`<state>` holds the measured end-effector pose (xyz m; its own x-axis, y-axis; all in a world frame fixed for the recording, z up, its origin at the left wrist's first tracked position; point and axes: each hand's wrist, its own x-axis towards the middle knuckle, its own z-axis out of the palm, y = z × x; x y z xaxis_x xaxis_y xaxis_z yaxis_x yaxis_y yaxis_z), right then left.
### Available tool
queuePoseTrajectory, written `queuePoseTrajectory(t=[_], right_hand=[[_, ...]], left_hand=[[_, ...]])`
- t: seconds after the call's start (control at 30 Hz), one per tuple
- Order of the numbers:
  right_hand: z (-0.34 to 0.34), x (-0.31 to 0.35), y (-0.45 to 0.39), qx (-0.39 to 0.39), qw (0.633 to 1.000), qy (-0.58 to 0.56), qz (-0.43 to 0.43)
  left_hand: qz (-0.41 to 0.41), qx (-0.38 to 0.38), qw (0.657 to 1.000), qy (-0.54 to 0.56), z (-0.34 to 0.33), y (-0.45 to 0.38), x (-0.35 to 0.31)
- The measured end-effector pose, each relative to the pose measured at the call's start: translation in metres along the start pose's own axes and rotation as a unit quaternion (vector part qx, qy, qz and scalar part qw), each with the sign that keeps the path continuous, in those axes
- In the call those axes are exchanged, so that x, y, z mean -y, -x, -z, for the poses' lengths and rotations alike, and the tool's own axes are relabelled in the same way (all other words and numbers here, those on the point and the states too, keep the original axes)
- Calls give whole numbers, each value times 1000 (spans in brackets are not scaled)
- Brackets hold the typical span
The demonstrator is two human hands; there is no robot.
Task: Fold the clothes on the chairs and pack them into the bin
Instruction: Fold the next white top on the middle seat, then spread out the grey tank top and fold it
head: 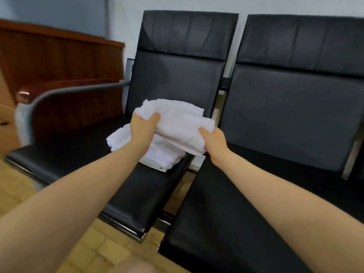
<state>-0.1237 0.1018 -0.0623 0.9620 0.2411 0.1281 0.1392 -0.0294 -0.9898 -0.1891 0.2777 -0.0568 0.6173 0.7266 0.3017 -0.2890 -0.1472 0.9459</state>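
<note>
A folded white garment (181, 123) hangs in the air over the right side of the left black chair's seat (82, 154). My left hand (142, 127) grips its left end, thumb on top. My right hand (213, 141) grips its lower right corner. Under it a second white garment (157, 154) lies folded on the seat, near the gap between the two chairs. No bin is in view.
A second black chair (285, 134) stands to the right with a bare seat. A grey metal armrest (59, 95) curves at the left chair's left side. A brown wooden counter (59, 60) stands behind at the left. Tan floor tiles (98, 249) show below.
</note>
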Motion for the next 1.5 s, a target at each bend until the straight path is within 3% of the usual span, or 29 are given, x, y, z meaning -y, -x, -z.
queuePoseTrajectory(t=[0.1, 0.13, 0.2, 0.27, 0.33, 0.47, 0.6, 0.67, 0.73, 0.83, 0.97, 1.27, 1.5], right_hand=[[-49, -4, -24, 20, 999, 29, 29], [-58, -9, -26, 40, 995, 85, 44], [-84, -29, -28, 115, 957, 256, 72], [-95, -43, -25, 138, 916, 366, 91], [-96, -47, -22, 125, 910, 384, 94], [-75, -38, -19, 136, 889, 427, 93], [-43, -33, -5, 111, 917, 374, 81], [-20, -29, 8, 87, 925, 360, 88], [6, -25, 21, 54, 937, 335, 88], [48, -20, 35, 15, 960, 276, 50], [132, -19, 55, -21, 972, 233, -7], [377, -50, 122, -179, 958, 198, -106], [522, -66, 156, -325, 896, 275, -125]], left_hand=[[-63, -22, 985, -160, 33, -40, 10], [-64, -15, 974, -216, 40, -47, 16], [-31, -6, 942, -334, 58, -62, 36], [28, -1, 910, -414, 70, -62, 54], [43, -9, 892, -449, 77, -56, 67], [-9, -21, 881, -472, 82, -44, 60], [-110, -65, 844, -521, 78, -27, 33], [-147, -50, 853, -498, 62, -11, 16], [-148, 17, 887, -437, 36, 8, 1], [-106, 145, 930, -322, -12, 48, -12], [-52, 213, 948, -228, -89, 111, -15], [0, 362, 925, -114, -259, 251, -15], [49, 448, 887, -95, -374, 341, -12]])
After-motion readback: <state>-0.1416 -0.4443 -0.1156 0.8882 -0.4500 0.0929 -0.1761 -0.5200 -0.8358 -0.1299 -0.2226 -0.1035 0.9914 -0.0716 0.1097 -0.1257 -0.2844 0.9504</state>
